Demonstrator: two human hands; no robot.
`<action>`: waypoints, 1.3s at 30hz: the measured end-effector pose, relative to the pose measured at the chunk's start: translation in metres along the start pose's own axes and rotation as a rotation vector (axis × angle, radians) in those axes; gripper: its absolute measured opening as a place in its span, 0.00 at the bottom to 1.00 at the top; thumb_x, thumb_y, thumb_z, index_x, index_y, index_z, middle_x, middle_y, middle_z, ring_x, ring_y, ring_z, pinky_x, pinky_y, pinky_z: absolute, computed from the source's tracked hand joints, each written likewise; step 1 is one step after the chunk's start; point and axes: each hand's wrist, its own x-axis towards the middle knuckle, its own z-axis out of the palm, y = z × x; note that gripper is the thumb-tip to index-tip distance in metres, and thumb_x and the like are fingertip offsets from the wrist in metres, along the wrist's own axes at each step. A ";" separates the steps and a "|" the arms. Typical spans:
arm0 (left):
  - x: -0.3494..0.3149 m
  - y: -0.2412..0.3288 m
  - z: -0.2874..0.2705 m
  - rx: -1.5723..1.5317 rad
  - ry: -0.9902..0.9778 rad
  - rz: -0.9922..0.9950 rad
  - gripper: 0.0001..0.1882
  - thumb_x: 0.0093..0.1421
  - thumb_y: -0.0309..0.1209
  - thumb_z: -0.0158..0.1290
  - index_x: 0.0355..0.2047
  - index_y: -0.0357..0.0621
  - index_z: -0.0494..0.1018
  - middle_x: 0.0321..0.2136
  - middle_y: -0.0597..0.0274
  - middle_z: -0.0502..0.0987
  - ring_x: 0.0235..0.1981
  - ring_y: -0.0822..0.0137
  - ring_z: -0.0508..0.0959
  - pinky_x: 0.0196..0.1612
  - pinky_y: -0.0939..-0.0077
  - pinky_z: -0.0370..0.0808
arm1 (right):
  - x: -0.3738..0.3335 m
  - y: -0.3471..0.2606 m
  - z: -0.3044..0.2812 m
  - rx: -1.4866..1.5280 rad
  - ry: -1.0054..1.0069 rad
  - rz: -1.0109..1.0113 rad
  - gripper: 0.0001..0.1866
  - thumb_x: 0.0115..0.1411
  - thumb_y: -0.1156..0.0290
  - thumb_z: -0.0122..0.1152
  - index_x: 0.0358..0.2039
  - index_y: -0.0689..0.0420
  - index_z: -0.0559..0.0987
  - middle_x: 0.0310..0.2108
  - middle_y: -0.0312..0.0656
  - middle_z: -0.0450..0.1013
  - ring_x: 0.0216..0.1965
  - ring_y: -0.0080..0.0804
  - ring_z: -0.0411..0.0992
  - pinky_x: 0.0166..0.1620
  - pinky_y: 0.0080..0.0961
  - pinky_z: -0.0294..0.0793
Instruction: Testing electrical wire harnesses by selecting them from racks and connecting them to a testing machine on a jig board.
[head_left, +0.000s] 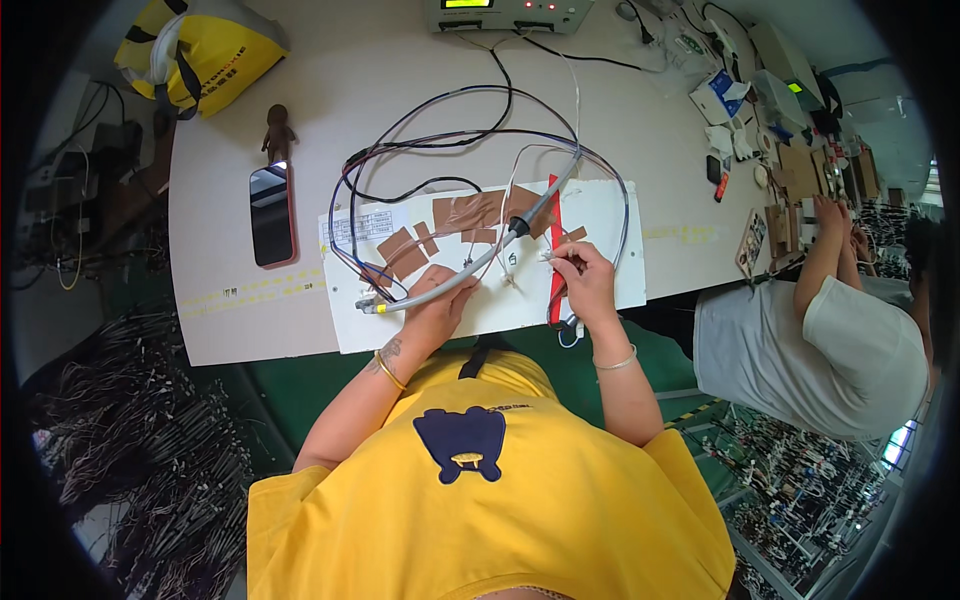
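A thick grey cable with a black grommet runs slantwise over a white board. My left hand is closed around its lower stretch, with the fingertips partly hidden. At the cable's left end are a metal-and-yellow plug and thin dark wires. Over the red strip on the board's right half, my right hand pinches at a small white connector. Thin white wires and brown tape patches lie between the hands.
A test box with a lit display stands at the far edge, with black leads looping from it. A phone, a small brown figure and a yellow bag are left. A co-worker in white works at right.
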 end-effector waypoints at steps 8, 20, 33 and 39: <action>-0.002 0.004 0.000 0.016 0.023 0.005 0.07 0.50 0.21 0.60 0.31 0.42 0.77 0.23 0.58 0.74 0.27 0.56 0.74 0.30 0.67 0.72 | 0.000 -0.005 -0.003 0.038 -0.066 0.080 0.05 0.50 0.82 0.63 0.30 0.63 0.79 0.26 0.40 0.73 0.25 0.24 0.70 0.32 0.20 0.70; -0.003 0.008 0.009 0.031 0.093 0.024 0.08 0.48 0.17 0.60 0.30 0.40 0.77 0.24 0.57 0.76 0.27 0.56 0.75 0.30 0.68 0.72 | 0.003 -0.006 -0.009 0.117 -0.049 -0.032 0.05 0.51 0.82 0.63 0.30 0.63 0.78 0.27 0.38 0.73 0.27 0.22 0.71 0.32 0.20 0.71; 0.026 0.076 0.046 0.125 0.032 -0.117 0.06 0.52 0.21 0.59 0.31 0.37 0.75 0.23 0.56 0.74 0.23 0.56 0.75 0.26 0.70 0.71 | -0.106 0.007 -0.037 0.606 0.187 0.762 0.09 0.62 0.67 0.58 0.31 0.60 0.76 0.21 0.28 0.67 0.24 0.14 0.61 0.28 0.14 0.61; 0.052 0.134 0.004 0.155 -0.056 0.214 0.07 0.48 0.20 0.59 0.29 0.42 0.74 0.21 0.61 0.72 0.23 0.62 0.72 0.26 0.70 0.68 | -0.138 0.022 -0.049 0.426 -0.118 0.313 0.08 0.62 0.72 0.54 0.31 0.62 0.79 0.44 0.42 0.72 0.41 0.27 0.69 0.45 0.25 0.67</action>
